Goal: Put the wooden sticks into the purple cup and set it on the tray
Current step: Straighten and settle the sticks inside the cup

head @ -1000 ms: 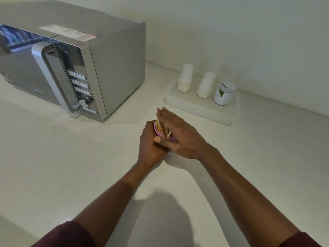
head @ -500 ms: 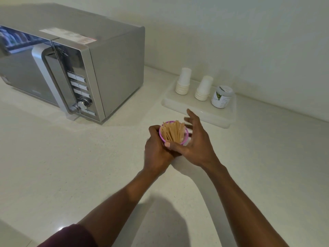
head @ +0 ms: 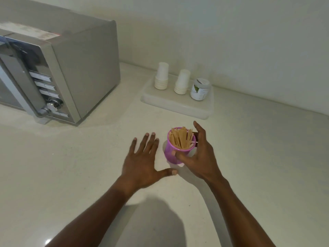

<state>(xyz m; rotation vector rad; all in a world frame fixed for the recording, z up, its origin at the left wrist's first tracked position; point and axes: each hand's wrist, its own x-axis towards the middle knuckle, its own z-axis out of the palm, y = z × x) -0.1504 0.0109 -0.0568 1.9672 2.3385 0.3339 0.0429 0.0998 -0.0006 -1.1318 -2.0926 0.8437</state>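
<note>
Head view: my right hand [head: 199,157] grips the purple cup [head: 173,155] of wooden sticks [head: 181,138] on the bench [head: 71,166].
My left hand [head: 142,163] lies open and flat just left of it; the tray [head: 176,104] sits beyond my right hand, apart from the cup.

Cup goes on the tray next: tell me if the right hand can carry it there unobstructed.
Probably yes. The right hand wraps the purple cup, and the counter up to the tray front edge looks bare.
</note>
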